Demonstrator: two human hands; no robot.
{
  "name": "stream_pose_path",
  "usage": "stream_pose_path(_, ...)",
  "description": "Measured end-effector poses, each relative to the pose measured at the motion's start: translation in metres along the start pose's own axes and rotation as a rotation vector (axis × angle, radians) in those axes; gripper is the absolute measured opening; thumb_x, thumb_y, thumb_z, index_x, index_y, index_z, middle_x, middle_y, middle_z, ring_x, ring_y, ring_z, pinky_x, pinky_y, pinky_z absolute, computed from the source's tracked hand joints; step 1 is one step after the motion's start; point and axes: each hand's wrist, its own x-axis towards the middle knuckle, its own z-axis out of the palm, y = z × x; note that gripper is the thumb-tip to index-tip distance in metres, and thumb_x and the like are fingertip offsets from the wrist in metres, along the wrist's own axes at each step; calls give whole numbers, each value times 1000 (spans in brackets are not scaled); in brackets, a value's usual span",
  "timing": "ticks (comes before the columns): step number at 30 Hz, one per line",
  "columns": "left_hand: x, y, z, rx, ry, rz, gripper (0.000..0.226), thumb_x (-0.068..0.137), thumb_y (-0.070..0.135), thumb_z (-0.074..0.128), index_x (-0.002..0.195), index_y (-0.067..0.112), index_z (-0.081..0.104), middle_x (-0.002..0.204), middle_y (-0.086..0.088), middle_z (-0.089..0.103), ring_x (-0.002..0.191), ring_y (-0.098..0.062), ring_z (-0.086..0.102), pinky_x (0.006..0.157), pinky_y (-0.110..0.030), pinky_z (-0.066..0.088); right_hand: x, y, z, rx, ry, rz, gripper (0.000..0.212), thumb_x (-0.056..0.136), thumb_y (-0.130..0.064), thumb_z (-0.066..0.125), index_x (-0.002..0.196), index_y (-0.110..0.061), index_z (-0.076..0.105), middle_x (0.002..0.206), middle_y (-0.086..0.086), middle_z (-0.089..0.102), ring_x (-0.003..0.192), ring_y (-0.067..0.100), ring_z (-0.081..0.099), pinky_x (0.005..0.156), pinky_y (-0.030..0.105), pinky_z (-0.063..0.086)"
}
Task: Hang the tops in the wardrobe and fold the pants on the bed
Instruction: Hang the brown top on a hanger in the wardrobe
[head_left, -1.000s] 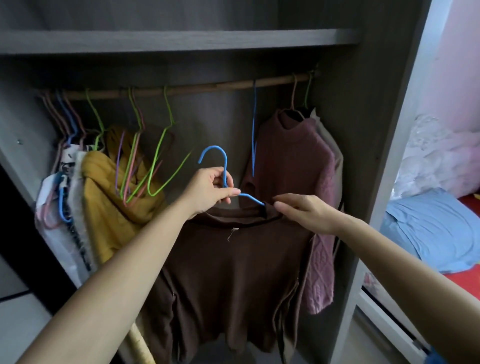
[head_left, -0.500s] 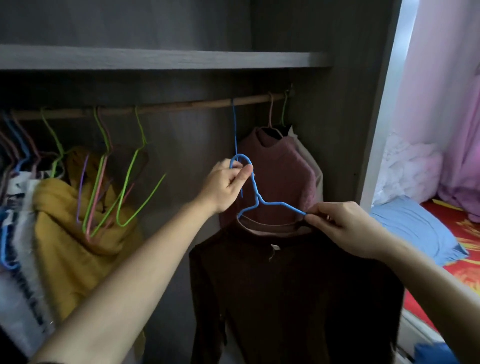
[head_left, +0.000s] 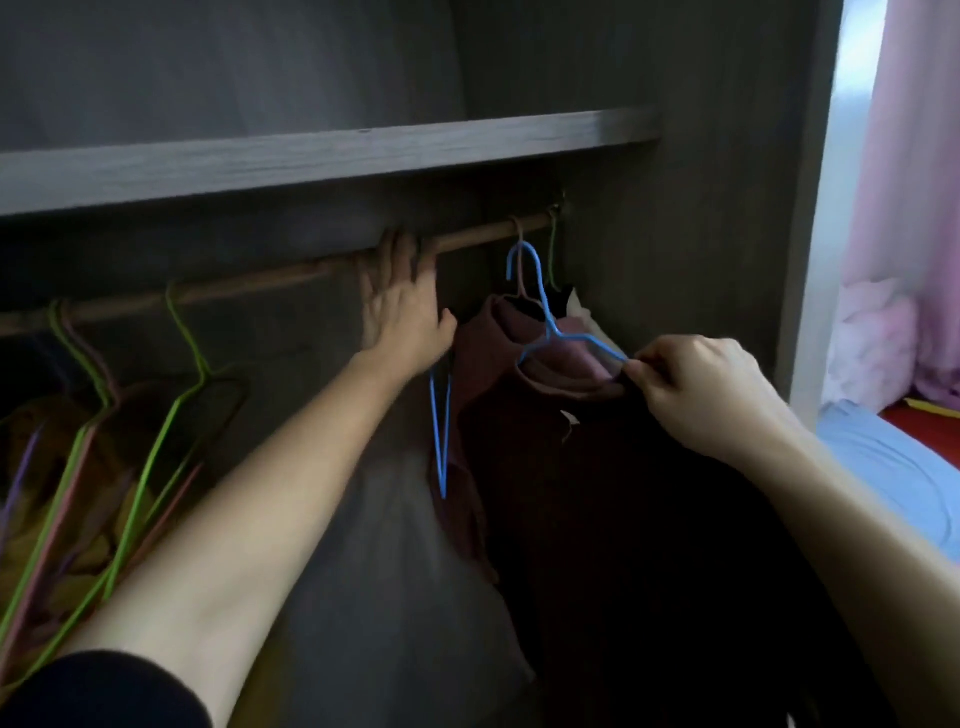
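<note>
Evidently, on the head camera I saw the biggest change at the left hand (head_left: 402, 312): half a second before it had been holding the hook of the blue hanger (head_left: 546, 312), and now it had let go and was up at the rod (head_left: 291, 278), fingers straight and spread against the wood, holding nothing, though motion blur softened them. The right hand (head_left: 701, 395) had not changed its hold; thumb and fingers still pinched the hanger's right shoulder together with the collar of the brown top (head_left: 597, 493). So the hands were well apart, where earlier both had been on the same hanger. The top draped from that hanger inside the wardrobe (head_left: 701, 234), carried by the right hand alone, with the hook higher than before, just under the rod but not over it. A spare blue hanger (head_left: 440, 441) dangled just below the left hand, its hook hidden behind that hand. Behind the raised hook, the mauve sweater (head_left: 483, 332) hung at the rod's right end as before. Green hangers (head_left: 183, 332) hung at the left, the shelf (head_left: 311, 161) ran above, and a blue pillow (head_left: 883, 467) lay on the bed at far right.
</note>
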Motion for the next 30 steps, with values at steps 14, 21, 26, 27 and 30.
stream_pose_path(14,38,-35,34,146,144,64,53,87,36,47,137,17,50,137,-4,54,116,-32,48,103,-50,25,118,-63,95,122,-40,35,19,94,-20,56,102,-7,67,89,11,63,90,36,64,65,35,47)
stream_pose_path(21,42,-38,28,163,127,40,48,88,39,45,128,15,52,110,-17,61,101,-38,52,93,-49,33,108,-61,113,37,-56,31,24,95,-20,55,109,-5,66,96,18,67,88,35,66,66,37,53)
stream_pose_path(26,29,-51,12,120,56,22,52,87,36,51,133,11,48,112,-22,59,106,-39,52,97,-45,32,89,-71,107,-20,-14,20,36,101,-35,49,116,-6,64,108,20,63,98,38,64,70,37,48)
stream_pose_path(27,26,-53,9,105,39,29,55,87,36,53,134,9,47,117,-22,57,109,-39,50,100,-45,30,82,-74,105,-17,-2,25,39,101,-39,48,113,-6,64,107,19,63,98,38,64,70,37,48)
stream_pose_path(30,14,-54,-1,51,-18,34,63,88,37,54,139,4,42,137,-25,45,125,-40,41,113,-46,23,54,-76,98,-64,9,42,45,100,-48,44,117,-11,61,110,15,65,101,37,63,77,41,51)
